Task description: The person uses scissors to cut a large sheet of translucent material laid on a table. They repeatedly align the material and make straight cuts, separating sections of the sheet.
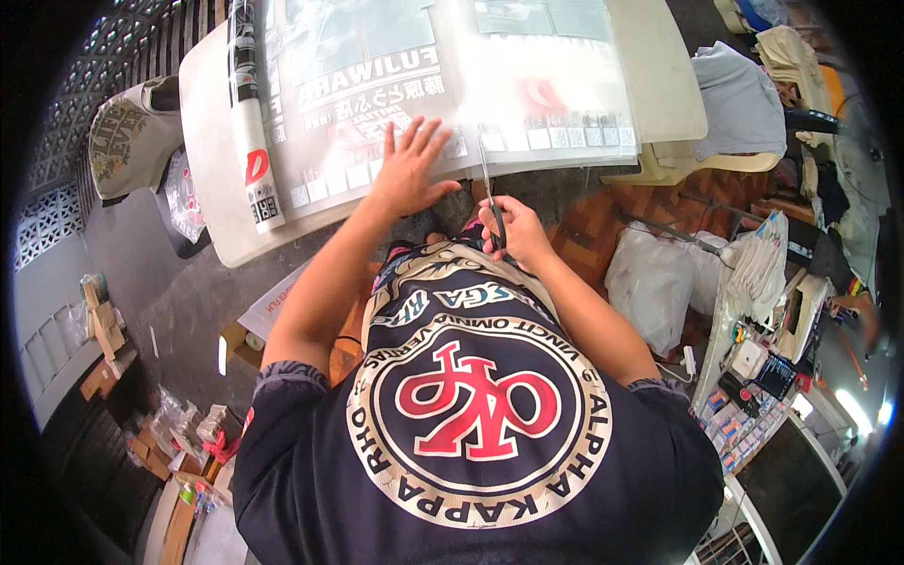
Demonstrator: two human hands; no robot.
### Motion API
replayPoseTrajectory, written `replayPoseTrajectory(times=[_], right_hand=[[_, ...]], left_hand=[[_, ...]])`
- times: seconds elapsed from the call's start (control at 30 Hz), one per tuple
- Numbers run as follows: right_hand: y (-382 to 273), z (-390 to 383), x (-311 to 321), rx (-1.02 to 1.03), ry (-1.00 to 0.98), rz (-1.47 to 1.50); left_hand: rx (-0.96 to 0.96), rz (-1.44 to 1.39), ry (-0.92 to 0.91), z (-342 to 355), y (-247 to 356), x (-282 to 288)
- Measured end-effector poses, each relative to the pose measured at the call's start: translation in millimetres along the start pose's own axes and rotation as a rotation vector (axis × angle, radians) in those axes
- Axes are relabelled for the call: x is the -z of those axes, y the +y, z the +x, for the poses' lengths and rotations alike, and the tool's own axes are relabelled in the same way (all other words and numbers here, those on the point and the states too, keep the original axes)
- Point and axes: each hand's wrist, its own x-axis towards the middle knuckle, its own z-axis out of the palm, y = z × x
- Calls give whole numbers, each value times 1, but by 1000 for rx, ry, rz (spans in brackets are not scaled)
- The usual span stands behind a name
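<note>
Left hand [412, 174] empty, spread wide over film [452, 87]; right hand [521, 231] curled around scissors [498, 229] at its near edge, bare tabletop [669, 80] alongside

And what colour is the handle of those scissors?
The scissors' handle is black, seen best in the head view, in the right hand.

Clear, glossy film [460, 99] printed with reversed pale lettering, red marks and small white squares lies spread across the bench [209, 141]. Black-handled scissors [499, 229] sit in the right hand [521, 231], blades pointing far over the film's near edge.
</note>
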Motion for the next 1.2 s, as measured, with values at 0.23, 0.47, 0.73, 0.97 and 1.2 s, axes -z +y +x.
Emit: replayPoseTrajectory(times=[0.23,0.47,0.73,0.97,1.2], right_hand=[[-16,-10,3,-98,13,-27],[-78,62,-10,28,54,-48],[-160,219,1,205,59,-156],[-275,324,-20,345,83,-260],[-396,402,-22,484,153,-367]], left_hand=[[-68,-23,163,17,18,-32],[-80,-141,263,16,27,1],[-99,-250,304,18,33,28],[46,-307,309,9,48,37],[115,-440,414,11,57,48]])
